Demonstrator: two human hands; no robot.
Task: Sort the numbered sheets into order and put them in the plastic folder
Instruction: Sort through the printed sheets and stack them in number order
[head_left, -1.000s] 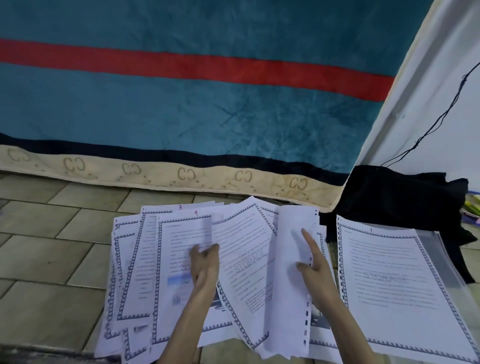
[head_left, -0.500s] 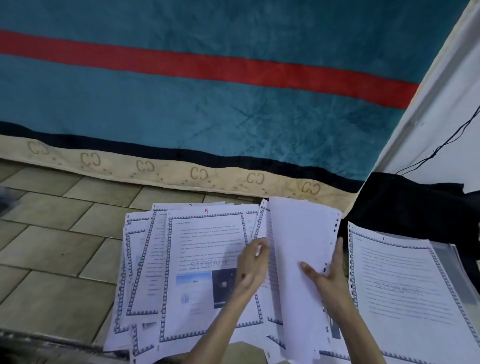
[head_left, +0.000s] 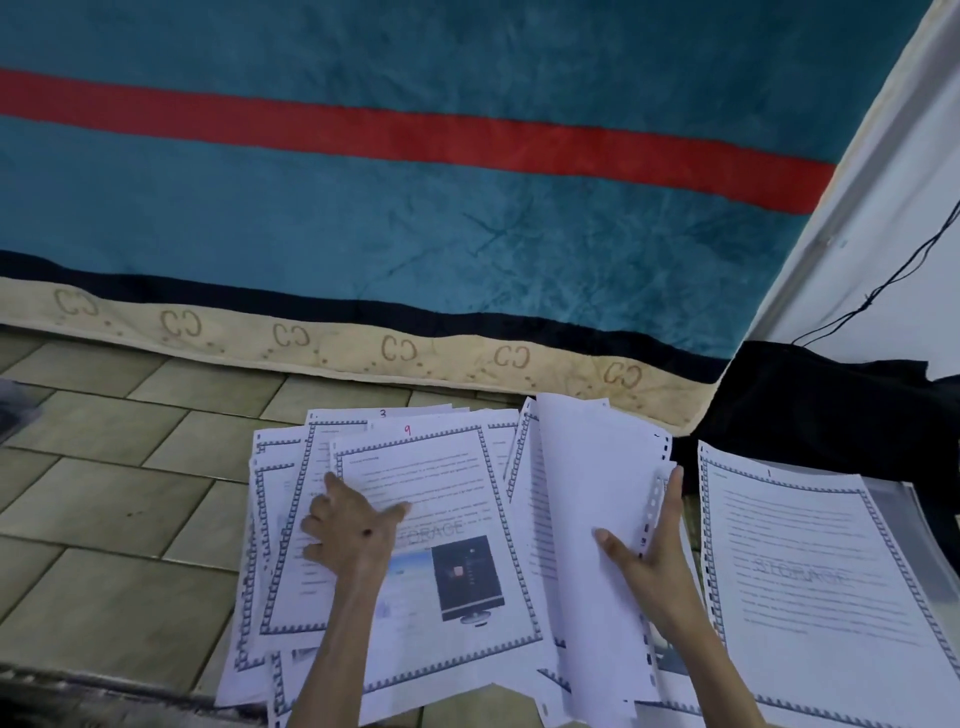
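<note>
Left hand pressed flat on bordered white sheet 9; right hand pinched an upturned punched white page, best lifted slowly

I see loose sheets fanned on the floor, sheet 9 on top, sheet 3 behind/under it. My left hand rests on 9's left edge. Right hand holds a lifted sheet just right of 9. Further right, sheet 1 lies on the plastic folder. Blanket hangs behind; dark cloth behind sheet 1.
</note>
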